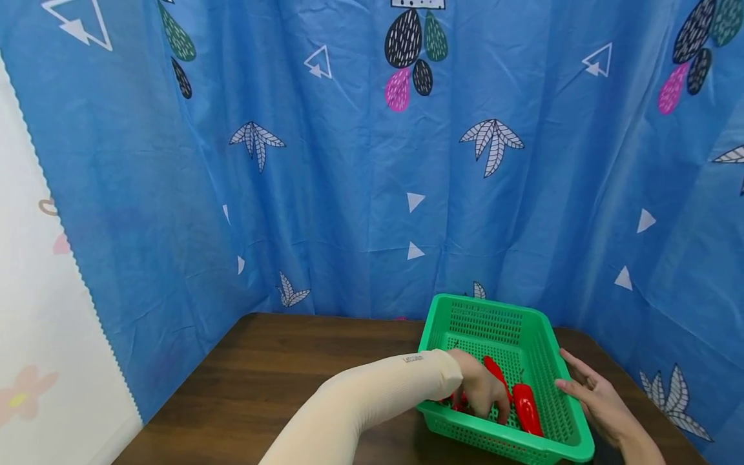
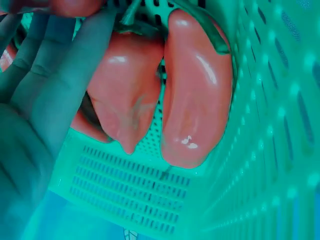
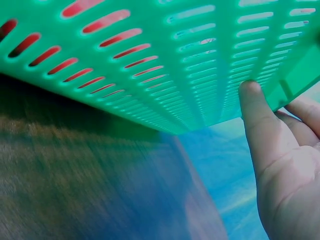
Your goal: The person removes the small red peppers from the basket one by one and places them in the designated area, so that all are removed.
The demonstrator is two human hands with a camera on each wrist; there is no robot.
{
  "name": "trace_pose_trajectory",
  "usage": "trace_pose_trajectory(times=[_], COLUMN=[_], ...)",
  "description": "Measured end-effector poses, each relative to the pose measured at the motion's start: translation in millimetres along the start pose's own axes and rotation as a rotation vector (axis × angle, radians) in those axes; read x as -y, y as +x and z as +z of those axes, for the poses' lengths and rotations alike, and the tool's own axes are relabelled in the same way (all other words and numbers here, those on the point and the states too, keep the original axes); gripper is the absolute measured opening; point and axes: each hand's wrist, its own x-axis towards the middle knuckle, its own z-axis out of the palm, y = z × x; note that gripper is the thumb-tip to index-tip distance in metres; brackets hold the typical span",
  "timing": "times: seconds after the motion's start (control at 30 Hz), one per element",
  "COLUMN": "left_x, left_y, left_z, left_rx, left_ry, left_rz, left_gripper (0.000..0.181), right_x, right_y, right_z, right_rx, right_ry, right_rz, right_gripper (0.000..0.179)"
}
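Note:
My left hand (image 1: 479, 384) reaches down into a green plastic basket (image 1: 488, 436), its forearm in a cream sleeve. In the left wrist view its fingers bend round a red pepper (image 2: 75, 7), mostly cut off by the frame's top. Beside that hand lie a pointed red pepper (image 2: 130, 80) with a green stem and a long, rounded red pepper (image 2: 197, 95). A slimmer red pepper (image 1: 496, 373) shows in the head view. My right hand (image 1: 604, 407) is at the basket's right rim, thumb and fingers spread and fairly straight by the side wall.
The basket stands at the right part of a dark brown wooden table (image 1: 279, 381). A blue patterned curtain (image 1: 349, 161) hangs behind and along the right side. White cloth with flowers (image 1: 41, 290) hangs at the left.

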Motion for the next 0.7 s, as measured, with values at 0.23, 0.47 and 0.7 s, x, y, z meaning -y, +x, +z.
trace_pose_trajectory(times=[0.23,0.47,0.7], left_x=[2.2,9.1,12.6], left_y=[-7.7,-17.5,-28.4], left_z=[-8.0,-14.2,-19.8], left_rx=[-0.048,-0.065,-0.087], left_ry=[-0.051,-0.072,-0.095], left_rz=[0.018,0.034,0.027], left_gripper=[0.042,0.047,0.052], right_x=[0,-1,-2], right_y=[0.7,2.9,3.2], right_z=[-2,-1,-1], right_rx=[0.003,0.002,-0.002], right_ry=[-0.017,-0.012,-0.006], right_rz=[-0.023,-0.003,0.032], right_gripper=[0.073,0.074,0.076])
